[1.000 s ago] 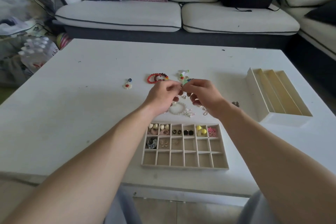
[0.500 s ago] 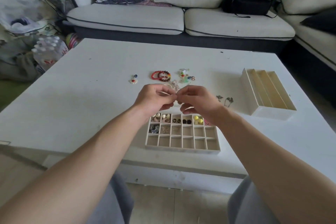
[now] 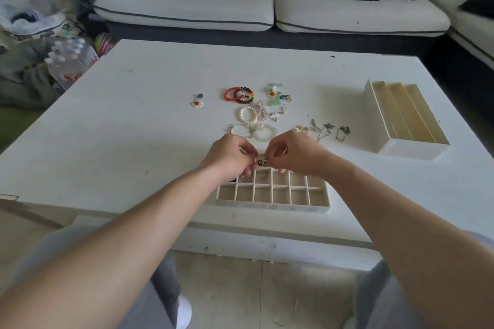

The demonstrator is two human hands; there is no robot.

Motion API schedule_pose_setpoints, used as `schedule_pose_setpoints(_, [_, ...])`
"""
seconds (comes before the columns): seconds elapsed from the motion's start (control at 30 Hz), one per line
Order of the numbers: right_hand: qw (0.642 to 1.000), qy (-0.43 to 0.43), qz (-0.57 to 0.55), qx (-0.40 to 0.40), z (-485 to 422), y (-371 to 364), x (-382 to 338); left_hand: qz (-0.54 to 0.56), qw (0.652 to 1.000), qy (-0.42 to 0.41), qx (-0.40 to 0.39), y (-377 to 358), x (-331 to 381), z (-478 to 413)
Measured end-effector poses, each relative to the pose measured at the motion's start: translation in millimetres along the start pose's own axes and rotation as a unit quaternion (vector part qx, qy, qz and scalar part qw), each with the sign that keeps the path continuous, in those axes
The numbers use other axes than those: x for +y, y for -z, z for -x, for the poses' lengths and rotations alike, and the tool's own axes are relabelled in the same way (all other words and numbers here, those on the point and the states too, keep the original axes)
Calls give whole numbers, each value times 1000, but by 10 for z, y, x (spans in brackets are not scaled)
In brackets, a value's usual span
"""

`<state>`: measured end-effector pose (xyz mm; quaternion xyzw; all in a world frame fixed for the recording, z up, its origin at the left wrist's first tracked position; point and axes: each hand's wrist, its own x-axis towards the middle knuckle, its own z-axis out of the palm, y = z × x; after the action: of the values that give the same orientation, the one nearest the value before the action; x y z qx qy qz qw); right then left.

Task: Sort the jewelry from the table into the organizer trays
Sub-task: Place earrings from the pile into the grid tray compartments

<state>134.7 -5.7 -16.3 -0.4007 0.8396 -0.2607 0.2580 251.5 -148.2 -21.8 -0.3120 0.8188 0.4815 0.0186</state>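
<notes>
Nearest you, short of both hands, the compartment tray (image 3: 272,207) is showing bare cells along its near rows. You are leaving them free, I judge, while you fill from the far rows.

You are holding your left hand (image 3: 230,156) and right hand (image 3: 296,153) over the tray's far cells. The fingers are curling in and the tips nearly meeting. Two dark studs (image 3: 261,162) are sitting right between those tips. I cannot tell whether you are pinching them or they are lying in a cell beneath. Working with both hands suggests something small that needs steadying.

Just beyond your knuckles, pearl bracelets (image 3: 248,115) are lying loose on the worktop (image 3: 133,128), with thin chains (image 3: 324,129) beyond your right hand. Farther out, red bead bracelets (image 3: 239,95) and a green charm (image 3: 275,96) are waiting. A flower pendant (image 3: 197,102) is lying apart, beyond your left hand. Well off past your right hand, the long-slot tray (image 3: 411,149) is standing unfilled, probably meant for the longer pieces.
</notes>
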Motion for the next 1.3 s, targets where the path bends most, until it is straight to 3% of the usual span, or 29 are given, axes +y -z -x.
schedule_pose_setpoints(0.1, [997, 5, 71, -21, -29, -71, 14, -144, 988, -23, 44, 17, -68, -83])
schedule_pose_setpoints(0.27, [990, 22, 133, -46, -82, -159, 37, -220, 975, -37, 17, -1, -119, -124])
schedule_pose_setpoints(0.77, [982, 5, 183, -38, -109, -260, 19, -236, 970, -58, -11, 65, -169, -168])
schedule_pose_setpoints(1.3, [983, -86, 161, -24, -180, -405, -3, -254, 965, -55, -38, -28, -169, -158])
